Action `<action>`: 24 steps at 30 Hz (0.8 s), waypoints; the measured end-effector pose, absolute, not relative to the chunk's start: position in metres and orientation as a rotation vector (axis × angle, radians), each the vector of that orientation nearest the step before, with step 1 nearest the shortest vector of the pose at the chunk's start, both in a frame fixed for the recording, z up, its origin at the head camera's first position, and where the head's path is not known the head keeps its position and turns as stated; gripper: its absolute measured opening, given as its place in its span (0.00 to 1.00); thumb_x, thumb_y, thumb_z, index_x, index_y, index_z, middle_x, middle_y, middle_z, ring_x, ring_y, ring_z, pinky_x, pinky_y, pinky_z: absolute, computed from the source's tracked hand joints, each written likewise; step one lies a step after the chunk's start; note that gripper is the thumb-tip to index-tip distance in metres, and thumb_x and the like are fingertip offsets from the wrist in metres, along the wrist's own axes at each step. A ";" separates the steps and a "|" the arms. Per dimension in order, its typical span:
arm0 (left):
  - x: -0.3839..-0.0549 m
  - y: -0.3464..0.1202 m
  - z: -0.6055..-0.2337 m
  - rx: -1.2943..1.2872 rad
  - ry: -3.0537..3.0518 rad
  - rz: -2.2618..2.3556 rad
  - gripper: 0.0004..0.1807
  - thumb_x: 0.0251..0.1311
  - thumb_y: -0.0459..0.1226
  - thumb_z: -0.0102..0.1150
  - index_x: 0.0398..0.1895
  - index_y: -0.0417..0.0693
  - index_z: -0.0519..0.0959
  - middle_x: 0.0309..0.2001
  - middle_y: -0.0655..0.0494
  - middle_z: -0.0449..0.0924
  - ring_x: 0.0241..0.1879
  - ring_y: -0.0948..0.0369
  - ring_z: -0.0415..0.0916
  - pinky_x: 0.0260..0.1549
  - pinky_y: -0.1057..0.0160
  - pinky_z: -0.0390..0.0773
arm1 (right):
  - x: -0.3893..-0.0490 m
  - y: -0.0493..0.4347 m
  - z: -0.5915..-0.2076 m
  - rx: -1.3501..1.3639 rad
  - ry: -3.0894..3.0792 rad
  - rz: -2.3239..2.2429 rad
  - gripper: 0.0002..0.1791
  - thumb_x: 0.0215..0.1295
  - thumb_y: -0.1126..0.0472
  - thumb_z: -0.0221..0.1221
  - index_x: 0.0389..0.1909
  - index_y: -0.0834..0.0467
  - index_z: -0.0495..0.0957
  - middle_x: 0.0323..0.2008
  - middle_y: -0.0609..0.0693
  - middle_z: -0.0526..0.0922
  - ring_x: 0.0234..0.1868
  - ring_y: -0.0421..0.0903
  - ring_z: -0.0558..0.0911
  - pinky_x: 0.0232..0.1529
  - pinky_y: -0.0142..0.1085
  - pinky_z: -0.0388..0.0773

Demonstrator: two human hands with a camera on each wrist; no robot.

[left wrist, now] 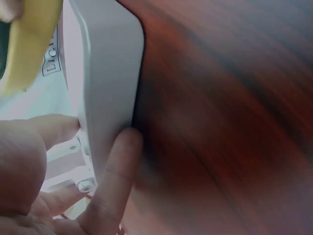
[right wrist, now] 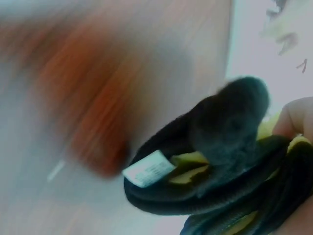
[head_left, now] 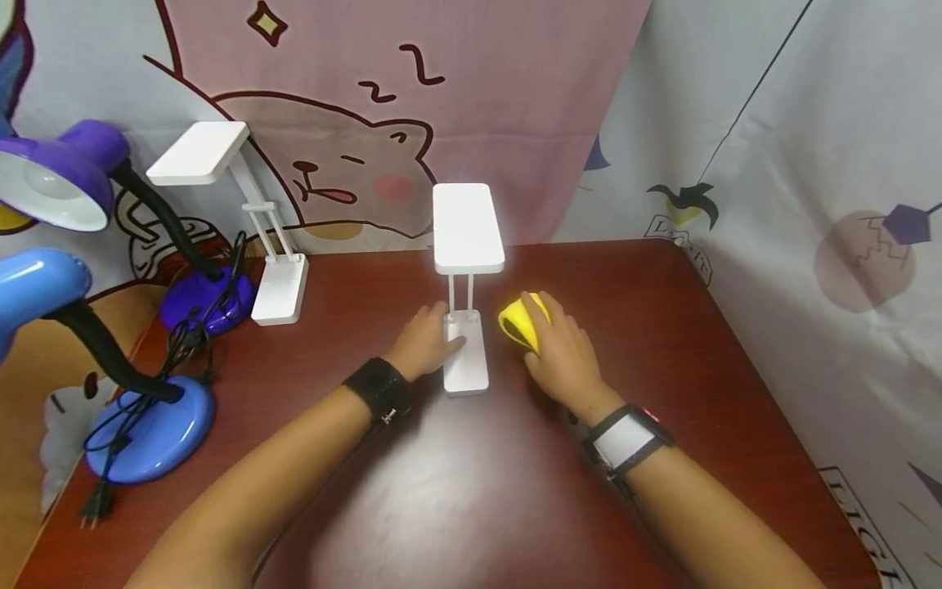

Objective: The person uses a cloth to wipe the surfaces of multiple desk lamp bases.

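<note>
A lit white desk lamp (head_left: pixel 467 364) stands upright in the middle of the table, its head (head_left: pixel 468 229) glowing. My left hand (head_left: pixel 421 342) grips the left side of its base, thumb over the top. Close up in the left wrist view, fingers lie against the edge of the white base (left wrist: pixel 110 68). To the right of the lamp, my right hand (head_left: pixel 570 356) holds a bunched yellow cloth (head_left: pixel 518 325), apart from the lamp. The right wrist view shows the folded cloth's dark, fuzzy side (right wrist: pixel 210 186) with a white tag (right wrist: pixel 149 169); its exact kind is unclear.
On the left stand a second white lamp (head_left: pixel 280 290), a purple lamp (head_left: pixel 55 176) and a blue lamp (head_left: pixel 158 438), with black cords (head_left: pixel 193 339) bundled by their bases. Printed cloth (head_left: pixel 515 98) hangs behind the reddish-brown table (head_left: pixel 618 282) and along its right side.
</note>
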State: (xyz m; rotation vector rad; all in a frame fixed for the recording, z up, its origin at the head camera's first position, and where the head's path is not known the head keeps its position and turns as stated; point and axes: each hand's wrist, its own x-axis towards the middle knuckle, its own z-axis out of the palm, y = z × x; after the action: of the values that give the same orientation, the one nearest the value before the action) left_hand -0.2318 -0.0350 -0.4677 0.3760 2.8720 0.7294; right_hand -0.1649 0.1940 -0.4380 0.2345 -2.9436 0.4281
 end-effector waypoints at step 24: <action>-0.274 -0.045 -0.478 0.739 2.713 0.848 0.18 0.69 0.45 0.58 0.59 0.52 0.76 0.53 0.55 0.82 0.55 0.56 0.78 0.61 0.51 0.75 | -0.181 0.156 -0.460 0.874 -2.804 -0.144 0.36 0.63 0.71 0.61 0.73 0.58 0.63 0.72 0.53 0.70 0.68 0.56 0.74 0.62 0.50 0.76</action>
State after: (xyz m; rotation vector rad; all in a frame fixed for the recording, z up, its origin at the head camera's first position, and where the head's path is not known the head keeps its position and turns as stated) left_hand -0.2740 -0.0454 -0.4782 0.7392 2.7126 0.8483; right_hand -0.1812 0.1564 -0.4599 0.8742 -2.8043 -0.1438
